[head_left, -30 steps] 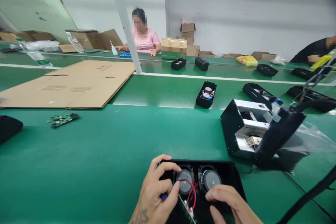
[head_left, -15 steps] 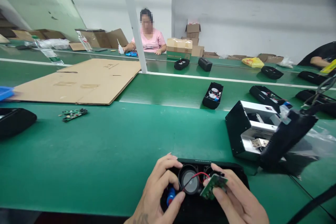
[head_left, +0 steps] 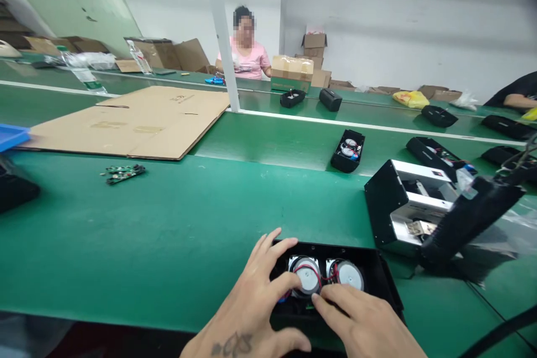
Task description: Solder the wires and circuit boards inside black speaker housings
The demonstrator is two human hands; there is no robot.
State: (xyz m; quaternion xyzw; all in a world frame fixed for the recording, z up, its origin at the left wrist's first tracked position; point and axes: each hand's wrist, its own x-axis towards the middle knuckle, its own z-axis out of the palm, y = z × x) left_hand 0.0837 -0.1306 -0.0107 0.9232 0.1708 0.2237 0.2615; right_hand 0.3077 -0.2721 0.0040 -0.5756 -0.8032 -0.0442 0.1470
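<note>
A black speaker housing [head_left: 377, 268] lies open on the green bench at the bottom centre, with two round speaker drivers [head_left: 308, 278] and red and black wires inside. My left hand [head_left: 268, 291] is spread over its left side, fingers apart, the index finger at the left driver. My right hand [head_left: 356, 313] reaches over the front part, its thumb and fingertips close together near the wires below the drivers. Only a sliver of the green circuit board [head_left: 310, 307] shows between the hands. A bit of blue shows beside my left hand's fingers. What the right fingertips hold, if anything, is hidden.
A black and silver machine [head_left: 388, 207] stands at right. Green boards [head_left: 124, 173] lie at left before flat cardboard [head_left: 138, 123]. Open speaker housings [head_left: 348, 151] rest on the belt. A person in pink [head_left: 248, 59] sits across; another's arm [head_left: 520, 102] shows far right.
The circuit board has gone from my right fingers down into the housing's front part. My left hand has spread its fingers. The view has shifted slightly, and both drivers now show.
</note>
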